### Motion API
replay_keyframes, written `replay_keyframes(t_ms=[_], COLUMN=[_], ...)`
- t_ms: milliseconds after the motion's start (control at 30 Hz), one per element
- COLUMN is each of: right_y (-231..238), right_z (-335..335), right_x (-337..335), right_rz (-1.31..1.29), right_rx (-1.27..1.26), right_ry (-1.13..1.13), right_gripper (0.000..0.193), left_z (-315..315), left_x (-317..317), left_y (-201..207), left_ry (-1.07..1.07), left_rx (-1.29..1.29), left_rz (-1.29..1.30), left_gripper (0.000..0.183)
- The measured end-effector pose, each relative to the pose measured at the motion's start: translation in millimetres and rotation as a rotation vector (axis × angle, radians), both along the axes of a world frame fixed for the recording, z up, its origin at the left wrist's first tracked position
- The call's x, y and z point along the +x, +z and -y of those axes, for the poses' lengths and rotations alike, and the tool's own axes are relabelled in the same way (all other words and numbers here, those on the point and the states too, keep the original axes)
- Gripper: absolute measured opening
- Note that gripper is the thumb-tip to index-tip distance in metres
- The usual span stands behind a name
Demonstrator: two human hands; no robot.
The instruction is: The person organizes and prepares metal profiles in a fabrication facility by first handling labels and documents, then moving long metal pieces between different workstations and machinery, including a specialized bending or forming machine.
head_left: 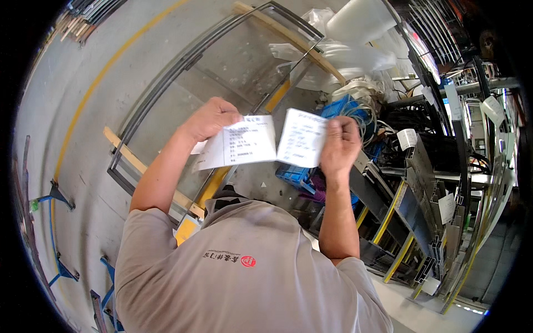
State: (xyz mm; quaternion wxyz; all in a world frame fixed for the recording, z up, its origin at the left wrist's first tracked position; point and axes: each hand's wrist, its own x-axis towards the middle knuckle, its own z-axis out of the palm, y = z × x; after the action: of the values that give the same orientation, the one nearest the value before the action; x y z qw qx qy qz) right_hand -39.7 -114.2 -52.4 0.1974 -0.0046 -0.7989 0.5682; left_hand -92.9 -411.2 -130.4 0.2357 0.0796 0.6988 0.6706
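My left hand (213, 119) is closed, pinching the upper edge of a white printed paper sheet (244, 145). Another pale paper edge shows behind that sheet at its left. At the right, my right hand (340, 145) grips a smaller white paper slip (300, 137) by its right side, thumb on the front. Both papers are held side by side in front of my chest, their printed faces toward me. Where they meet, the edges touch or nearly touch.
A dark metal frame (161, 83) rests on wooden battens (136, 161) ahead. Clear plastic wrap (350, 58) and a blue crate (297, 176) are beyond my right hand. A rack of metal profiles (422, 216) stands at the right. Blue metal stands (66, 272) are at the left.
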Motion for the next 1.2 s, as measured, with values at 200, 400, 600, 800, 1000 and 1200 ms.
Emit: replay_keyframes(t_ms=[200,400,600,800,1000,1200], right_y=[14,15,-1,-17,-57,-128], right_z=[-13,1,7,7,4,1], right_x=[-27,-39,-50,-57,-58,-35], right_rz=[-0.065,-0.010,0.099,0.213,0.356,0.634], right_rx=[0.004,0.052,0.041,0.071,0.087,0.100], right_ry=[-0.050,-0.036,-0.018,-0.025,0.015,0.018], right_gripper=[0.014,0.015,0.016,0.016,0.013,0.012], left_z=[62,102,138,140,141,124], left_x=[-5,-11,12,52,67,68], left_y=[-45,-113,-202,-226,-291,-371], left_ry=[0.188,0.240,0.145,0.191,-0.139,-0.432], left_rx=[-0.068,-0.343,-0.482,-0.519,-0.853,-1.104], left_rz=[0.036,-0.082,-0.096,0.109,-0.092,0.035], left_gripper=[0.023,0.021,0.022,0.025,0.018,0.012])
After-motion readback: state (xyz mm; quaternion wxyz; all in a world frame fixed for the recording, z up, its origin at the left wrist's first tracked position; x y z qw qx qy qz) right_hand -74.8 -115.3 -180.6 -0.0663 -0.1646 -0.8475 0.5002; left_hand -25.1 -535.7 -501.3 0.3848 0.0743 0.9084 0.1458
